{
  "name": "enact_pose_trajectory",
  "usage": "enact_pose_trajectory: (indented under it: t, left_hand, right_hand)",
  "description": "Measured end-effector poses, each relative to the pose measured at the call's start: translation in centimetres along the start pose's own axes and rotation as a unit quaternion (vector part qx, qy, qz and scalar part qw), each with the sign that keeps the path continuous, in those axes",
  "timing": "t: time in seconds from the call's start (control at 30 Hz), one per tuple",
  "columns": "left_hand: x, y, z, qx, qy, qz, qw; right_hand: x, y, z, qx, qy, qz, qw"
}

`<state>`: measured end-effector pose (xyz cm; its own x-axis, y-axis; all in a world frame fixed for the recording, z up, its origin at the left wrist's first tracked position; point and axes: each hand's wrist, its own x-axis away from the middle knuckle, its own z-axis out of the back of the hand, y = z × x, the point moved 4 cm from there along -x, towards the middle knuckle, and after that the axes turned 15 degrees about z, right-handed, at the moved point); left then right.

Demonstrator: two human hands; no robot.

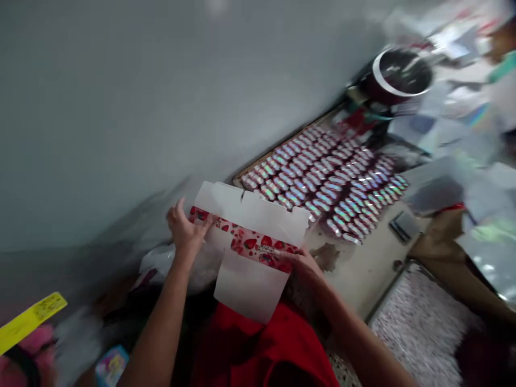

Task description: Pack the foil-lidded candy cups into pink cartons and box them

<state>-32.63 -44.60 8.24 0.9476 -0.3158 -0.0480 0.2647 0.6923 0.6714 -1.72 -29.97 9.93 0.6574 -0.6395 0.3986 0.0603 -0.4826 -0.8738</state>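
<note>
A partly folded cardboard box (258, 212) is held up in front of my lap. It has white flaps and a band printed with red strawberries. At its left end is my left hand (186, 228), the thumb over the printed band and the other fingers bent around the outer side. My right hand (302, 262) grips the lower right corner, fingers lying along the strawberry print. One wide white flap stands up at the back, and another hangs toward the red cloth (266, 349) on my lap. The box's underside is hidden.
Behind the box, rows of small shiny wrapped pieces (322, 177) cover a board by the grey wall. Beyond stands a dark round pot (403, 75) with a white rim. Clear plastic bags (439, 183) lie at right, and a yellow strip (32, 321) at lower left.
</note>
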Motion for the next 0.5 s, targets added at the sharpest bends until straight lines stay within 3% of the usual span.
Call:
enact_pose_trajectory:
  t: [0.1,0.23,0.33,0.4,0.5]
  left_hand:
    - [-2.4,10.2,-1.7,-0.006,-0.1,-0.168,0.981]
    - [-0.7,24.3,-7.7,-0.023,-0.306,-0.365,0.879]
    - [3.3,33.9,-13.0,-0.034,-0.453,-0.41,0.791]
    - [6.5,40.6,-15.8,-0.013,-0.542,-0.403,0.737]
    - [11.9,51.9,-16.7,0.072,-0.611,-0.405,0.676]
  right_hand:
    - [2.8,-4.4,5.7,0.027,0.061,0.025,0.997]
    - [6.7,-8.5,12.6,0.029,0.118,0.093,0.988]
    - [10.3,-13.7,18.2,0.017,0.135,0.133,0.982]
    - [13.7,-19.3,22.7,0.053,0.156,0.171,0.971]
    - [20.6,-29.6,29.8,0.185,0.194,0.246,0.931]
